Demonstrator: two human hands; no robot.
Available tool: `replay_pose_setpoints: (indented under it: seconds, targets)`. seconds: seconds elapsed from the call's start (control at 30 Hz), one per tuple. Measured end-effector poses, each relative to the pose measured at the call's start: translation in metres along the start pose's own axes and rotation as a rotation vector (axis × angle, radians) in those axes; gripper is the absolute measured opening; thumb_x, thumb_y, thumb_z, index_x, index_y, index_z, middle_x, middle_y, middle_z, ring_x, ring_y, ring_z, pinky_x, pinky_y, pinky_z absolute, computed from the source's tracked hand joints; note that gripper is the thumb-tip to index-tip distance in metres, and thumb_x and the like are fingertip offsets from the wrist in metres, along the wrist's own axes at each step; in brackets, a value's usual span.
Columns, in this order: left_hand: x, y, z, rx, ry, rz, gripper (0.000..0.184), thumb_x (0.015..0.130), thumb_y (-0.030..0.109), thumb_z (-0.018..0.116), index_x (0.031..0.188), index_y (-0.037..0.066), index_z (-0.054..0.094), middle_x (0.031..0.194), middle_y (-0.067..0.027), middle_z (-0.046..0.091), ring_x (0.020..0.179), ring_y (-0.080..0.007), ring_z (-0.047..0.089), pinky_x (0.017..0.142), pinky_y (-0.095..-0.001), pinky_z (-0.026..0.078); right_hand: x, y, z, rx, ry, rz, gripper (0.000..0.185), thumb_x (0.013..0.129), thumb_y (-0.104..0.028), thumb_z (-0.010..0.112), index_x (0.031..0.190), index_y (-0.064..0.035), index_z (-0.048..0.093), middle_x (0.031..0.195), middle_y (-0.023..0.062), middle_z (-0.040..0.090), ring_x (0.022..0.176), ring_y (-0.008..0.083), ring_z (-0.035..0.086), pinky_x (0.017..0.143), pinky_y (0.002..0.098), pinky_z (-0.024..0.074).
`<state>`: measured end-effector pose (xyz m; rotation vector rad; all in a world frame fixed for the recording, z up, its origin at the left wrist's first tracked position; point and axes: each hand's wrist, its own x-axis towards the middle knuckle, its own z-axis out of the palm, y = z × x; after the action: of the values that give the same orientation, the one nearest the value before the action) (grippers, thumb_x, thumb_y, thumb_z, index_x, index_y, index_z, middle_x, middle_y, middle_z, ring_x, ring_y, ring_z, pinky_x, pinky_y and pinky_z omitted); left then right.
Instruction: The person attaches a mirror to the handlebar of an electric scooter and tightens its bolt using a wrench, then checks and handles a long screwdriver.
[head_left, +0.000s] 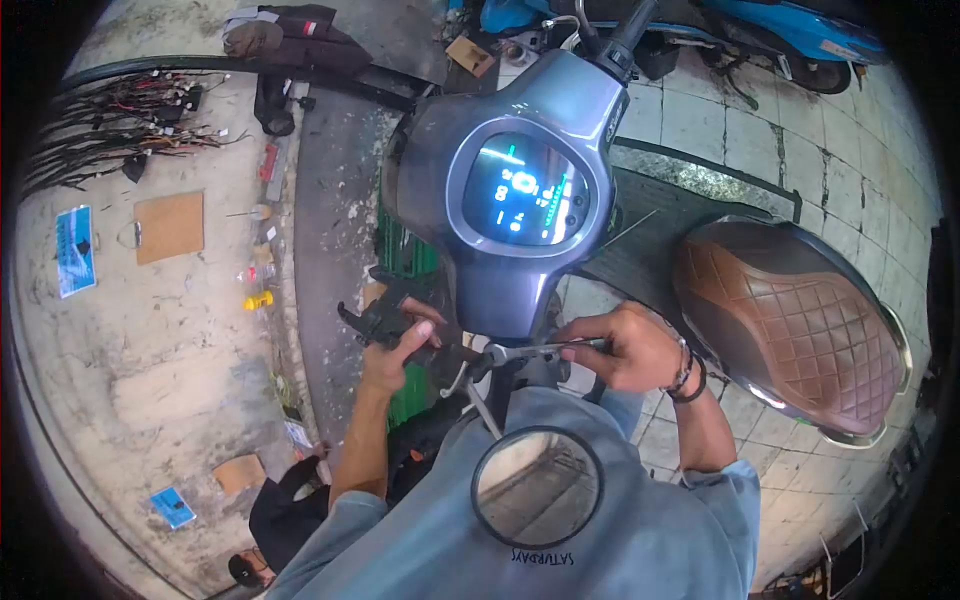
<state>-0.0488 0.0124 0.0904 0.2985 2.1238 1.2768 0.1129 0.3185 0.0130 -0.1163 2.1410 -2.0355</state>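
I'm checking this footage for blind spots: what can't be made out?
In the head view:
Wrench: handle partly covered by the right hand.
Black part: partly hidden by the left hand.
Display: smallest markings too small and blurred.
Blue motorbike: cut off by the top edge.

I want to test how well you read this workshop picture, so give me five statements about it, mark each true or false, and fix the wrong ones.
1. The right hand holds a wrench. True.
2. The left hand also holds the wrench. False: the left hand is at a black part, left of the wrench.
3. The display on the scooter is lit. True.
4. The seat is plain white. False: the seat is brown with a stitched diamond pattern.
5. The round mirror has a square frame. False: the mirror's frame is round and dark.
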Motion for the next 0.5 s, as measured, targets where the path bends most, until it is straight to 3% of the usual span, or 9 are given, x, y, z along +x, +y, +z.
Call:
replay_pose_setpoints:
  seconds: [0.07,0.17,0.2,0.27,0.43,0.5]
  targets:
    - [0.001,-0.001,0.007,-0.013,0.072,-0.01,0.046,0.088,0.039,0.074,0.104,-0.005,0.07,0.086,-0.0116,0.07,0.08,-0.021,0.068,0.075,-0.035,0.053,0.013,0.011,-0.009,0.02,-0.029,-0.071,0.018,0.091,-0.013,0.076,0.108,-0.0071,0.079,0.08,0.0183,0.073,0.07,0.036,0.071,0.064,0.0428,0.0534]
    - [-0.001,0.003,0.008,0.004,0.096,-0.026,0.048,0.088,0.04,0.074,0.106,-0.005,0.071,0.086,-0.0113,0.07,0.08,-0.0212,0.068,0.076,-0.0351,0.053,0.033,0.021,-0.015,0.081,-0.096,-0.142,0.016,0.091,-0.012,0.074,0.105,-0.0054,0.079,0.084,0.0199,0.074,0.076,0.0376,0.072,0.069,0.0441,0.054]
    - [-0.001,0.0,-0.003,0.006,-0.018,-0.05,0.042,0.092,0.031,0.074,0.116,-0.003,0.07,0.1,-0.0096,0.07,0.088,-0.0183,0.067,0.079,-0.0337,0.055,0.04,0.021,-0.019,0.08,-0.155,-0.128,0.018,0.091,-0.012,0.074,0.106,-0.0052,0.079,0.085,0.0195,0.074,0.077,0.0375,0.072,0.069,0.0435,0.0543]
    - [-0.002,-0.003,-0.005,-0.011,-0.01,-0.072,0.042,0.092,0.032,0.074,0.116,-0.003,0.07,0.099,-0.0091,0.07,0.088,-0.0182,0.067,0.079,-0.0336,0.055,0.055,0.016,-0.028,0.06,-0.206,-0.184,0.019,0.092,-0.014,0.072,0.106,-0.005,0.08,0.085,0.0188,0.075,0.079,0.0357,0.073,0.071,0.0422,0.055]
    - [-0.003,0.0,0.003,-0.05,0.004,-0.08,0.04,0.092,0.03,0.075,0.116,-0.002,0.071,0.096,-0.0075,0.069,0.088,-0.0175,0.067,0.08,-0.0333,0.055,0.085,-0.002,-0.041,-0.023,-0.376,-0.071,0.021,0.092,-0.017,0.071,0.106,-0.0046,0.081,0.086,0.0193,0.076,0.08,0.0325,0.075,0.074,0.0421,0.0561]
    - [-0.005,0.004,0.012,-0.016,0.137,-0.072,0.046,0.09,0.037,0.075,0.111,-0.004,0.07,0.1,-0.0143,0.073,0.084,-0.0194,0.069,0.075,-0.0357,0.056,0.093,-0.004,-0.041,-0.076,-0.448,-0.021,0.02,0.093,-0.014,0.07,0.107,-0.002,0.079,0.092,0.0172,0.077,0.083,0.0299,0.074,0.076,0.0394,0.056]
